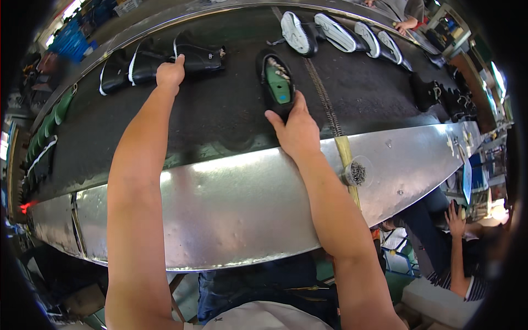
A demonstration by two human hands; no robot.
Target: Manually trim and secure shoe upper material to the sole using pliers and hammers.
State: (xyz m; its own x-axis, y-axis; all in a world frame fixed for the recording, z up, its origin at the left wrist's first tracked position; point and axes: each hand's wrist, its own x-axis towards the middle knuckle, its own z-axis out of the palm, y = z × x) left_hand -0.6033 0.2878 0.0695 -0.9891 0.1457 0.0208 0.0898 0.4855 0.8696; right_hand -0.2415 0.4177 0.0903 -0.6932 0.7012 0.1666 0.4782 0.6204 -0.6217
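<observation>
My left arm reaches across the black belt (231,110), and my left hand (171,72) is closed on the near end of a black boot (201,54) lying on its side. Two similar black boots with white sole edges, one of them here (116,71), lie left of it. Closer to me, my right hand (300,129) grips the near end of a black shoe upper (268,99), thumb on one side and fingers on the other. That upper lies bottom up, and the green last (276,85) shows inside its gathered edge. The fingertips of both hands are partly hidden.
A shiny metal edge (236,203) runs along the belt's near side. On it, a round dish of small metal pieces (357,172) stands by a yellow strip (344,151). White-soled shoes (336,33) lie beyond. Co-workers' hands appear far right (407,25) and lower right (455,220).
</observation>
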